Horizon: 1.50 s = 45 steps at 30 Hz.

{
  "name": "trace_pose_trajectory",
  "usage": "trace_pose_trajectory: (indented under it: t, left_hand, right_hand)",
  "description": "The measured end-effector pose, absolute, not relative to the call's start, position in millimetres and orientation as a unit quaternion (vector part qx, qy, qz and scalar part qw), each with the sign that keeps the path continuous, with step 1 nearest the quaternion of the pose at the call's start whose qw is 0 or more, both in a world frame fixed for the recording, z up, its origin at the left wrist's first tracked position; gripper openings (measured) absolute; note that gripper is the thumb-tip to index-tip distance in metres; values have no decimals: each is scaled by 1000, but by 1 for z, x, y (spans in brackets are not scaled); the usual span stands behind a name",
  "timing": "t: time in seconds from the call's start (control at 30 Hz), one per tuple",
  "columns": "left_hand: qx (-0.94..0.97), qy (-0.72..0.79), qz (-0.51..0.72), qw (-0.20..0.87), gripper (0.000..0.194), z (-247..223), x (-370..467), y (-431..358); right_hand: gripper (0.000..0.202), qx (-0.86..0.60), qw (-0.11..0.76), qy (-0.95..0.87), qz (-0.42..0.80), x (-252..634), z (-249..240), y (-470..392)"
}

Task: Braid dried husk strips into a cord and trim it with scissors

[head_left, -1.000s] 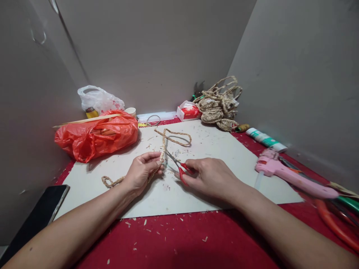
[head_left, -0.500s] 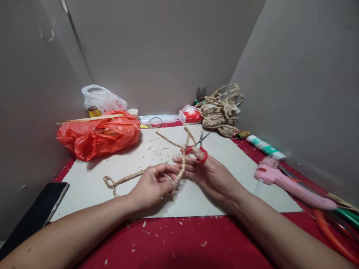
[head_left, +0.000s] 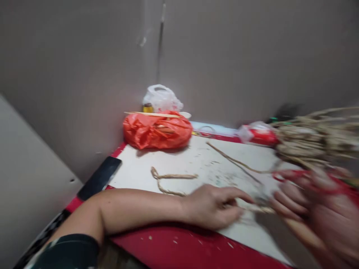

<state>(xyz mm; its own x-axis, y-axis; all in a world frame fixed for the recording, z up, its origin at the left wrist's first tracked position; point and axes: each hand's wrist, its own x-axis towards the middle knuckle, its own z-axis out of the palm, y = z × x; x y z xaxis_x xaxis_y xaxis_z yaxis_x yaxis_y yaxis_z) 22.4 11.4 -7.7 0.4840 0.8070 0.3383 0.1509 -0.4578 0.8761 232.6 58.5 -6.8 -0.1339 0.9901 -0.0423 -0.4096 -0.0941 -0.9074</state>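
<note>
Pretty blurry shot, so we go with what we can make out. Our left hand (head_left: pixel 215 205) lies low on the white board (head_left: pixel 134 170) near its front edge, fingers stretched toward the right and pinching the braided cord (head_left: pixel 174 176) against the board. From that pinch the cord runs back toward the left, where its looped end lies flat mid-board, and another stretch slants up toward the far right corner. Our right hand (head_left: pixel 311 201) is just beside the left, heavily smeared; it's curled around something red, most likely the scissors (head_left: pixel 303 177), but we can't tell exactly how the fingers sit. Behind it there's a pile of coiled cord (head_left: pixel 314 136) at the far right of the surface. A red plastic bag (head_left: pixel 157 130) sits at the board's far edge, and a black phone (head_left: pixel 99 177) lies off the left edge.
</note>
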Motion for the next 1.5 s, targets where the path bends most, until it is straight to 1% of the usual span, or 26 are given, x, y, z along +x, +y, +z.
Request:
trace_pose_trajectory:
  t: [0.1, 0.27, 0.43, 0.6, 0.67, 0.73, 0.8, 0.83, 0.87, 0.97, 1.0, 1.07, 1.13, 1.2, 1.23, 1.33, 1.37, 1.43, 1.5]
  left_hand:
    - [746, 321, 426, 399, 31, 1, 16, 10]
    - [723, 351, 460, 377, 26, 0, 15, 23]
    - [677, 390, 509, 361, 18, -6, 16, 28]
    - [606, 417, 584, 343, 10, -6, 11, 40]
    - [597, 414, 603, 329, 9, -4, 10, 44]
    - [593, 409, 605, 339, 13, -4, 10, 45]
    - [580, 406, 584, 397, 16, -5, 11, 46]
    - [564, 403, 568, 444, 17, -7, 12, 46]
    - [539, 399, 550, 498, 17, -8, 13, 47]
    - [425, 389, 497, 649, 12, -9, 13, 53]
    - [386, 386, 482, 685, 10, -9, 12, 56]
    - [330, 382, 457, 732, 5, -7, 9, 62]
    - [306, 370, 449, 754, 2, -5, 6, 66]
    - [298, 353, 451, 764, 5, -3, 4, 66]
    - [297, 348, 452, 766, 6, -2, 4, 66]
    - [312, 335, 450, 766, 2, -1, 4, 63]
    - [323, 330, 447, 766, 2, 0, 4, 62]
    - [346, 320, 438, 766, 6, 1, 5, 61]
    - [372, 320, 435, 755, 12, 2, 6, 59]
  right_hand:
    - [33, -397, 578, -396, 593, 192, 37, 60]
    - [46, -418, 554, -457, 556, 169, 68, 78]
    - [44, -412, 552, -501, 524, 152, 86, 99]
    - [44, -405, 591, -513, 474, 115, 98, 131]
    - [45, -404, 608, -523, 440, 107, 103, 139]
    - [46, -405, 620, -537, 404, 105, 109, 146]
    - [45, -416, 618, -555, 370, 111, 113, 155]
    - [44, -434, 600, -568, 359, 117, 114, 161]
    - [44, -465, 566, -582, 353, 125, 113, 167]
    - [41, -610, 403, -591, 340, 156, 100, 178]
    - [40, -647, 368, -582, 329, 167, 93, 179]
    - [38, -674, 366, -562, 308, 186, 77, 174]
    - [37, -679, 381, -551, 301, 199, 61, 161]
    - [38, -666, 391, -545, 326, 202, 49, 142]
    - [38, -649, 393, -542, 360, 200, 43, 131]
    - [37, -544, 409, -505, 530, 183, 29, 98]
    - [36, -513, 423, -488, 565, 175, 25, 89]
    - [37, -470, 471, -458, 590, 162, 20, 75]
    - [37, -455, 517, -442, 575, 153, 18, 69]
